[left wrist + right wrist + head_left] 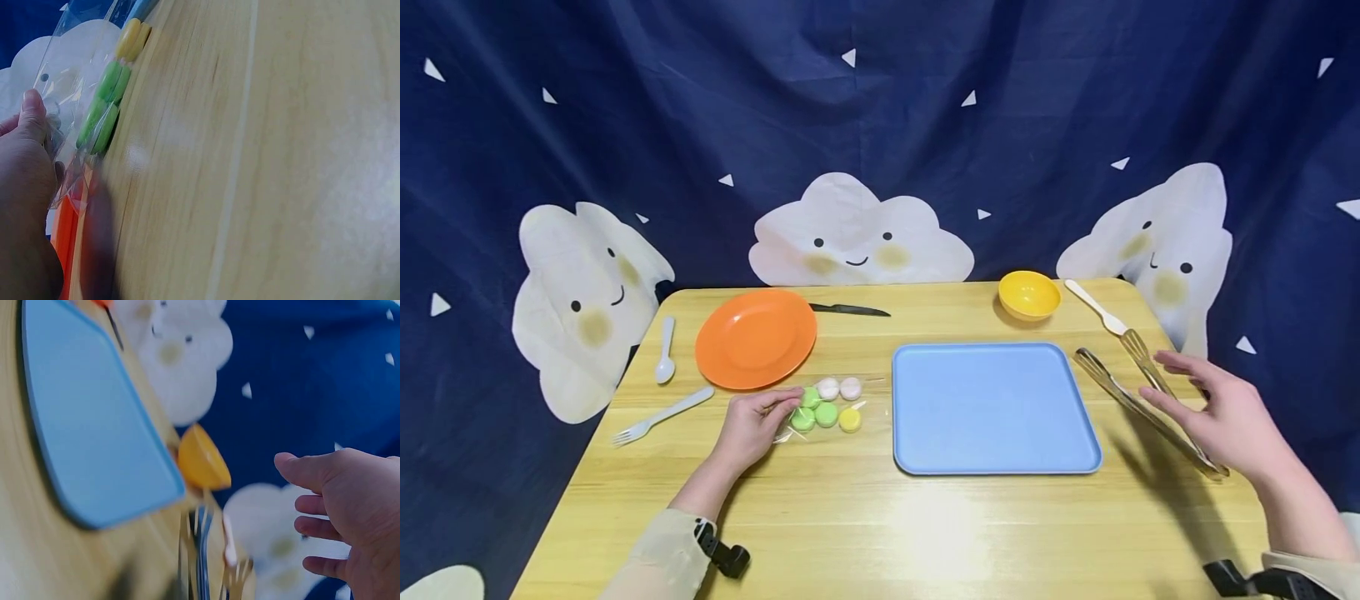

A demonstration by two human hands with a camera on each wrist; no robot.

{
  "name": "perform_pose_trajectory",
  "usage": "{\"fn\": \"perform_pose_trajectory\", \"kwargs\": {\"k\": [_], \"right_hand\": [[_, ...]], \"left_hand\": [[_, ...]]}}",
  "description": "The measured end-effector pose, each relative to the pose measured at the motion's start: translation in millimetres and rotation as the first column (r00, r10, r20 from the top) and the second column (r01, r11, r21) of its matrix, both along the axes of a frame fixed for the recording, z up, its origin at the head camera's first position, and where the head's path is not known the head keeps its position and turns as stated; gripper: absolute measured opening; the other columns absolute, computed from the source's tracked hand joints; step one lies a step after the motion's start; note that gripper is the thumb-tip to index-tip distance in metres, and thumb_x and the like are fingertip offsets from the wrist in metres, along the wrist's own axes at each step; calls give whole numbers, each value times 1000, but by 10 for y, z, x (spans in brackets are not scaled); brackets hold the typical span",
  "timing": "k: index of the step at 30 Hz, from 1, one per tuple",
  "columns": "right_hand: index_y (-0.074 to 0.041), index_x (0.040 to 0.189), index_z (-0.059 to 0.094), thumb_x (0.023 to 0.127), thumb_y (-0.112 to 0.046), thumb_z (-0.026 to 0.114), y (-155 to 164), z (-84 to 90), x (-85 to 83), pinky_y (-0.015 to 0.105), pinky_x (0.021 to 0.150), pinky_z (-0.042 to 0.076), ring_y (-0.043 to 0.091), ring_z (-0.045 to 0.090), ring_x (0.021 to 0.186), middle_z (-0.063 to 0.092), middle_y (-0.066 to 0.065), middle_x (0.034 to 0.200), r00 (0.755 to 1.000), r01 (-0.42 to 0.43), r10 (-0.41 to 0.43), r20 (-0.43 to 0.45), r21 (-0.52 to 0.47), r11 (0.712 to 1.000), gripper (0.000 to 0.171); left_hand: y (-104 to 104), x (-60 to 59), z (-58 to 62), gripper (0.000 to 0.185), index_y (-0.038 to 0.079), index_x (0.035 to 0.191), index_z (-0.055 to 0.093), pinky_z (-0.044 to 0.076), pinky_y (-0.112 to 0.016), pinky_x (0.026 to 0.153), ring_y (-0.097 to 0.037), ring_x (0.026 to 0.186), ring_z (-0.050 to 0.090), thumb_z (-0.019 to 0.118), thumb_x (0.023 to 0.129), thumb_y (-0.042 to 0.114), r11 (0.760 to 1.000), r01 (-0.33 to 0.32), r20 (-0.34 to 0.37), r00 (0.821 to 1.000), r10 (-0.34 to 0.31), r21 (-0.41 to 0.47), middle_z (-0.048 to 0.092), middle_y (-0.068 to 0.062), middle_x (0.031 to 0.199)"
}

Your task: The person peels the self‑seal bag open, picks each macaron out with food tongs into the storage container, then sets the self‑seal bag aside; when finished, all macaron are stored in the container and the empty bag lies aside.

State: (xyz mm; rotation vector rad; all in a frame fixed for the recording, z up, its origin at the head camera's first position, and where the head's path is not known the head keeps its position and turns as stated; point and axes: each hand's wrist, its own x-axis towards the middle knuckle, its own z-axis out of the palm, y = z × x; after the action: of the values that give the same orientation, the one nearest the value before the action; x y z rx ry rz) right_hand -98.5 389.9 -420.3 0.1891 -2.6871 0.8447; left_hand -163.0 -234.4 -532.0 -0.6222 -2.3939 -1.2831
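- Two hands are in view; your left hand (758,425) pinches the left end of a clear bag (838,403) between thumb and fingers.
- Your right hand (1228,408) holds nothing, its fingers loose and its thumb apart from them, near the metal tongs (1137,407); the right wrist view shows a gap between hand and tongs.
- The bag lies on the table (820,517), between the orange plate (756,337) and the blue tray (992,408), its right end just beside the tray.
- Through the plastic you can see three green macarons (826,414), a yellow one (850,419), a white one (827,388) and a pink one (851,388).
- The tongs lie slantwise to the right of the tray, heads pointing away from you.
- A white utensil (1096,307) lies just beyond them; whether they touch, you cannot tell.
- The yellow bowl (1030,296) stands upright behind the tray.
- A black knife (853,310) lies right of the plate.
- A white fork (662,416) and a white spoon (666,350) lie at your far left.
- Behind the table hangs a dark blue curtain (917,108) with smiling clouds.
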Motion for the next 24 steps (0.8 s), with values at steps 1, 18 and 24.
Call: {"fn": "perform_pose_trajectory", "kwargs": {"k": [1,18,24], "right_hand": [[0,138,65,90,-20,87,68,-36,10,-1,88,29,-4,56,111,69,27,125,1000,19,-19,14,5,1000,56],[14,139,50,85,-45,89,450,-845,-25,60,81,44,54,55,106,55,39,122,950,175,-183,255,54,983,89],[7,123,63,88,-39,88,438,-955,-74,46,68,38,41,54,88,58,24,96,966,172,-184,182,80,982,63]], "left_hand": [[1,1,2,20,4,105,84,55,-15,90,-21,102,76,83,88,-5,1000,-1,0,1000,1,5,80,-4,105],[5,-6,-32,20,5,105,84,56,-16,89,-14,102,75,82,88,-6,999,0,17,1000,-1,49,80,-11,104],[10,-13,-26,19,5,105,84,56,-16,88,-19,101,76,82,89,-5,998,3,6,1000,-4,64,80,-11,103]]}}
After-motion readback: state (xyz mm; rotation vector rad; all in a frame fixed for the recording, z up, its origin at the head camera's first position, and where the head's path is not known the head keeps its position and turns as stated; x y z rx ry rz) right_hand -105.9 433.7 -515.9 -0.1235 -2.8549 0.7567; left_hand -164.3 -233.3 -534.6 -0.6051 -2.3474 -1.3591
